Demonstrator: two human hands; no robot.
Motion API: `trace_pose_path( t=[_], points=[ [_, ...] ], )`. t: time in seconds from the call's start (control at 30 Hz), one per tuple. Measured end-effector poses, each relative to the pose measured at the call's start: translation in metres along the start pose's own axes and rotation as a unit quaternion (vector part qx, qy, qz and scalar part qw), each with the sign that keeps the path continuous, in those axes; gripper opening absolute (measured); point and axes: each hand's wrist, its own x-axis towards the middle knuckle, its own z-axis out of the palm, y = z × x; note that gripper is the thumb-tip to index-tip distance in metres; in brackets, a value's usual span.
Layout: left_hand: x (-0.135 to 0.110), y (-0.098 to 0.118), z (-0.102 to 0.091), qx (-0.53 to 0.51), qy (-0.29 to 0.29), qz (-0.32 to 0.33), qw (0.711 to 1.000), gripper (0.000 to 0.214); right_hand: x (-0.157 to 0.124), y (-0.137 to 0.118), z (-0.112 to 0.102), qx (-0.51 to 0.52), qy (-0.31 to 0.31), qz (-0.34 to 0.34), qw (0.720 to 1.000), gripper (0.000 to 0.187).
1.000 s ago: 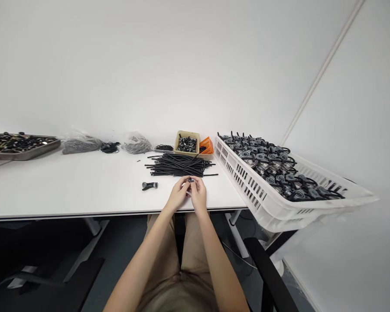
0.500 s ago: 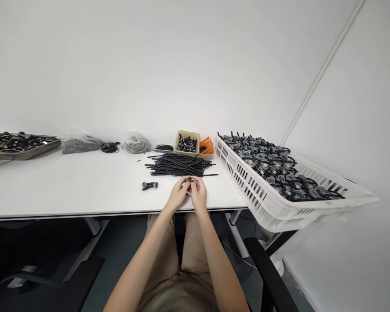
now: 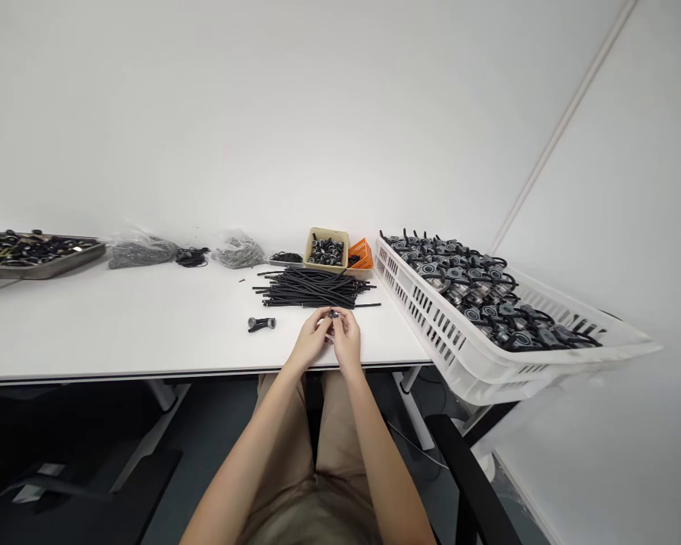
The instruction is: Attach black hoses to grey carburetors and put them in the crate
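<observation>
Head view: left hand and right hand close together at lower centre of frame, fingers curled, both pinching small dark metal fitting over tabletop. Tight fingertip hold suits part this small. Fingers hide most of fitting; shape and any join unreadable. Just beyond hands, pile of black tubes; to left, grey-and-black fitting lying loose; at right, white slatted crate of tubed units.
</observation>
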Motion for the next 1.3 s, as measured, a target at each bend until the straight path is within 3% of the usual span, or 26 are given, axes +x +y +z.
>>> trace_pose_path(
  t=[1.3],
  points=[
    [-0.0011, 0.0020, -0.0002, 0.004, -0.002, 0.005, 1.000, 0.032, -0.0017, -0.0030, 0.0006, 0.009, -0.003, 0.008, 1.000, 0.023]
  ],
)
